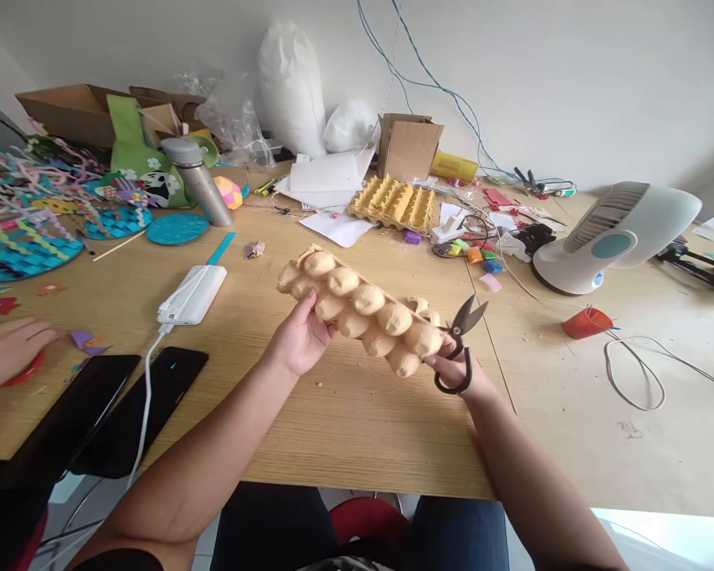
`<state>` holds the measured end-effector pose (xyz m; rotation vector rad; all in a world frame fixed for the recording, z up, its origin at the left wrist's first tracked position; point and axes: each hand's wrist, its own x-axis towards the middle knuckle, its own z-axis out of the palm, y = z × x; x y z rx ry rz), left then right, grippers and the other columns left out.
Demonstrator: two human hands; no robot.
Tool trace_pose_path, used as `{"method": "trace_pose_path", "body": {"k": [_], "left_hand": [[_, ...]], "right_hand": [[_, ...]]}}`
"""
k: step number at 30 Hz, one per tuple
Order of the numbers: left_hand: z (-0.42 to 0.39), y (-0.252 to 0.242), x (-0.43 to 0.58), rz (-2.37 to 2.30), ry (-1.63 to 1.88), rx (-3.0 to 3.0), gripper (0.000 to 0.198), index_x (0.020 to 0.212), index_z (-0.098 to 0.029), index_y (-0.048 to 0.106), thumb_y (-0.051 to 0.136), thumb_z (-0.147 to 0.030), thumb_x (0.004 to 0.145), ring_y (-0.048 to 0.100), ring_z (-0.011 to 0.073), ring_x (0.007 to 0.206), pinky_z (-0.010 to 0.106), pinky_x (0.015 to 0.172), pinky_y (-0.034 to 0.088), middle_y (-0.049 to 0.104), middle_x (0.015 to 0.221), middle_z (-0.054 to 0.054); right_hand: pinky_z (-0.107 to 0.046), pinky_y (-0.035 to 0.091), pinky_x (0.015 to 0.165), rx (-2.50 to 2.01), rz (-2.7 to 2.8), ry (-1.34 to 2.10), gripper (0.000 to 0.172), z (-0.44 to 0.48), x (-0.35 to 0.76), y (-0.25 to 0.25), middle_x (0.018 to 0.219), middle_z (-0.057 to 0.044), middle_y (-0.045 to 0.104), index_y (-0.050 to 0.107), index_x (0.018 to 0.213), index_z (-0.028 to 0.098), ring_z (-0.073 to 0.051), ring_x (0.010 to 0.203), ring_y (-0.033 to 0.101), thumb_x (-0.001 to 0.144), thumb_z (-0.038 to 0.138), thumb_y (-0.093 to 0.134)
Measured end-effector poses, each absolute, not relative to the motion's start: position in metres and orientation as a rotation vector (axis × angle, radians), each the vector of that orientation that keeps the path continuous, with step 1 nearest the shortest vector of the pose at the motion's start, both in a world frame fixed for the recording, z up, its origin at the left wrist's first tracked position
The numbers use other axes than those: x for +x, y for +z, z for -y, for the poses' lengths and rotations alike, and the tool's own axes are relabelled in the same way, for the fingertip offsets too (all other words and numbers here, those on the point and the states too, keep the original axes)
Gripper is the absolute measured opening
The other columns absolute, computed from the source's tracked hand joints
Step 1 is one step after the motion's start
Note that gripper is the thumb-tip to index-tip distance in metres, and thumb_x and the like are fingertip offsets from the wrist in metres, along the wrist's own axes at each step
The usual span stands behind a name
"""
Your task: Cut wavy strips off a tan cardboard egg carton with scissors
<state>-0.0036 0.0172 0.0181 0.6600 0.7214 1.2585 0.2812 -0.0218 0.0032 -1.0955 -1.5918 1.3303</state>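
A strip of tan egg carton [366, 305], cups bulging toward me, is held above the table between both hands. My left hand [301, 337] grips its left part, thumb on the front cups and the other fingers hidden behind. At the right end my right hand [455, 369] pinches the carton and also holds black-handled scissors [461, 329], their blades apart and pointing up and right. Part of another carton piece [420, 308] shows behind the strip's right half.
A yellow egg tray [393, 202], white papers [327, 174] and a cardboard box [408, 145] lie at the back. To the right stand a white fan [612, 238] and an orange cup [587, 323]. Two phones [143, 408], a power bank [193, 293] and another person's hand [12, 349] are left.
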Motion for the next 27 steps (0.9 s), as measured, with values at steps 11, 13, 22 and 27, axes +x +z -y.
{"method": "trace_pose_path", "body": {"k": [11, 13, 22, 27], "left_hand": [[-0.018, 0.027, -0.021, -0.897, 1.381, 0.777, 0.048, 0.121, -0.034, 0.065, 0.06, -0.066, 0.086, 0.054, 0.0325, 0.134, 0.051, 0.1, 0.05, 0.072, 0.122, 0.002], [-0.015, 0.027, -0.022, -0.892, 1.314, 0.825, 0.05, 0.121, -0.034, 0.065, 0.06, -0.067, 0.084, 0.059, 0.0334, 0.128, 0.051, 0.097, 0.051, 0.074, 0.117, 0.003], [0.008, 0.028, 0.002, -0.806, 0.923, 1.022, 0.036, 0.113, -0.032, 0.069, 0.068, -0.048, 0.081, 0.066, 0.0351, 0.113, 0.051, 0.096, 0.05, 0.075, 0.109, 0.004], [0.014, 0.029, 0.014, -0.733, 0.738, 1.112, 0.041, 0.12, -0.031, 0.067, 0.071, -0.042, 0.081, 0.06, 0.0373, 0.125, 0.056, 0.106, 0.046, 0.071, 0.125, 0.007]], "right_hand": [[-0.036, 0.051, 0.083, -1.111, 1.698, 1.39, 0.039, 0.018, 0.279, 0.014, 0.097, -0.008, 0.069, 0.068, 0.1, 0.02, -0.021, 0.089, 0.063, 0.087, 0.058, 0.068], [-0.037, 0.051, 0.086, -1.129, 1.632, 1.382, 0.039, 0.019, 0.276, 0.012, 0.101, -0.008, 0.07, 0.068, 0.102, 0.021, -0.021, 0.092, 0.064, 0.086, 0.055, 0.071], [-0.038, 0.052, 0.088, -0.956, 1.285, 1.529, 0.052, 0.028, 0.255, 0.007, 0.11, -0.01, 0.073, 0.07, 0.112, 0.023, -0.02, 0.089, 0.066, 0.073, 0.056, 0.082], [-0.036, 0.053, 0.081, -1.021, 1.24, 1.495, 0.054, 0.028, 0.256, 0.008, 0.098, -0.007, 0.071, 0.073, 0.106, 0.021, -0.02, 0.084, 0.064, 0.068, 0.057, 0.085]]}}
